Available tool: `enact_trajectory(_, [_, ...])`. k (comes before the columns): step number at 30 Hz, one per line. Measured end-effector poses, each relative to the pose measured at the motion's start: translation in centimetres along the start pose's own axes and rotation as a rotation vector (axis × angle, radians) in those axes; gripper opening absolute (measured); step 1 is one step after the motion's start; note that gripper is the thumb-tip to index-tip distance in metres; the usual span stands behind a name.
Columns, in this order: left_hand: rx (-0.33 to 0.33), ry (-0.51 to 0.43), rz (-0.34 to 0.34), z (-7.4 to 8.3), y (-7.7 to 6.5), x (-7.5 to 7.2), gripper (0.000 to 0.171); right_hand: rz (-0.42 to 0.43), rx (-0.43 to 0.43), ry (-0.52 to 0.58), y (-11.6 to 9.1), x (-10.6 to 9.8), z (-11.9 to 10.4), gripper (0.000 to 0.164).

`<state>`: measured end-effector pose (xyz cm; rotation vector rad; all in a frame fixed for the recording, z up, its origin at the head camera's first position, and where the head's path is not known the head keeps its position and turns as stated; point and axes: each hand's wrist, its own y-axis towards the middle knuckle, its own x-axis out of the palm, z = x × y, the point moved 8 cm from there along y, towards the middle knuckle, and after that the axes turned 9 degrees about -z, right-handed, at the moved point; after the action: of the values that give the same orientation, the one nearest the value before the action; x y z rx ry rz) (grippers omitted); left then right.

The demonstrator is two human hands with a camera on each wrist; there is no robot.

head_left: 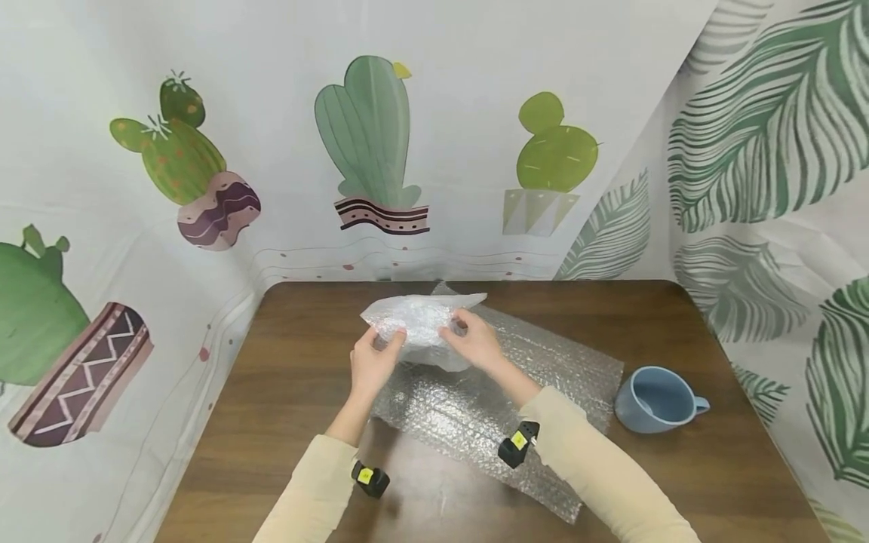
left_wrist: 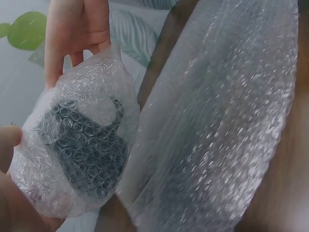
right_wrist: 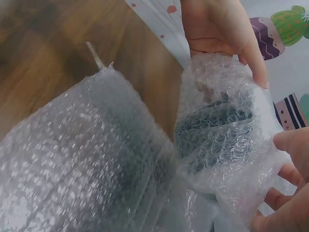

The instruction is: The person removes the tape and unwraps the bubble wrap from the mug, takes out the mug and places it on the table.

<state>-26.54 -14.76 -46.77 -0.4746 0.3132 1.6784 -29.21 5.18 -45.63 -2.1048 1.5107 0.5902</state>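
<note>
While both hands (head_left: pixel 373 363) (head_left: pixel 477 345) pinch a bubble-wrapped mug (left_wrist: pixel 91 150), yellow wrist labels (head_left: pixel 365 476) (head_left: pixel 519 440) show marks too small to read.

The head view looks forward and down over the table (head_left: pixel 271 400); the wrist views, close in, share the bundle (left_wrist: pixel 89 150), left wrist's frame-left, right wrist's frame-right.

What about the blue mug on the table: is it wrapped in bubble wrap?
No. The head view shows the blue mug standing uncovered on the table.
</note>
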Motion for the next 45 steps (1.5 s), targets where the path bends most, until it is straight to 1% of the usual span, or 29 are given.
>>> enact_trajectory(5, [0.021, 0.000, -0.016, 0.2, -0.3, 1.9, 0.030, 0.013, -0.009, -0.002, -0.9, -0.9, 1.4, 0.031])
enact_trajectory(8, [0.036, -0.003, -0.047, 0.1, -0.4, 3.1, 0.032, 0.012, -0.003, -0.003, -1.5, -1.3, 2.2, 0.031])
enact_trajectory(11, [0.036, -0.003, -0.083, 0.0, -0.5, 4.3, 0.034, 0.016, 0.013, -0.019, -2.2, -1.8, 3.0, 0.031])
enact_trajectory(14, [0.037, 0.002, -0.101, 0.0, -0.9, 5.3, 0.033, 0.030, 0.016, -0.033, -2.8, -2.3, 3.7, 0.030])
enact_trajectory(17, [0.052, -0.002, -0.115, 0.4, -1.4, 6.0, 0.032, 0.038, 0.009, -0.042, -3.3, -2.6, 4.3, 0.027])
enact_trajectory(20, [0.050, -0.010, -0.134, 0.5, -1.7, 6.7, 0.037, 0.052, 0.011, -0.057, -3.7, -3.0, 4.8, 0.026])
enact_trajectory(23, [0.039, -0.022, -0.158, 0.4, -2.2, 7.5, 0.050, 0.059, 0.009, -0.080, -4.3, -3.3, 5.2, 0.026])
enact_trajectory(25, [0.038, -0.014, -0.153, 0.3, -2.4, 7.8, 0.056, 0.062, 0.013, -0.091, -4.6, -3.6, 5.5, 0.027])
enact_trajectory(27, [0.046, -0.011, -0.149, 0.4, -2.6, 8.0, 0.057, 0.057, 0.020, -0.106, -4.9, -3.7, 5.7, 0.029])
enact_trajectory(29, [0.059, -0.001, -0.137, 0.5, -2.7, 8.2, 0.051, 0.058, 0.029, -0.119, -5.1, -3.9, 6.0, 0.029])
enact_trajectory(33, [0.075, 0.002, -0.135, 0.6, -2.9, 8.5, 0.042, 0.061, 0.032, -0.136, -5.3, -4.1, 6.3, 0.029])
enact_trajectory(39, [0.083, 0.007, -0.144, 0.4, -3.0, 9.1, 0.043, 0.066, 0.021, -0.139, -5.6, -4.3, 6.5, 0.028])
enact_trajectory(43, [0.102, 0.008, -0.145, 0.3, -3.0, 9.3, 0.039, 0.063, 0.014, -0.137, -5.8, -4.4, 6.7, 0.027])
enact_trajectory(45, [0.113, 0.005, -0.143, 0.3, -3.0, 9.3, 0.041, 0.061, 0.011, -0.133, -5.8, -4.4, 6.8, 0.026])
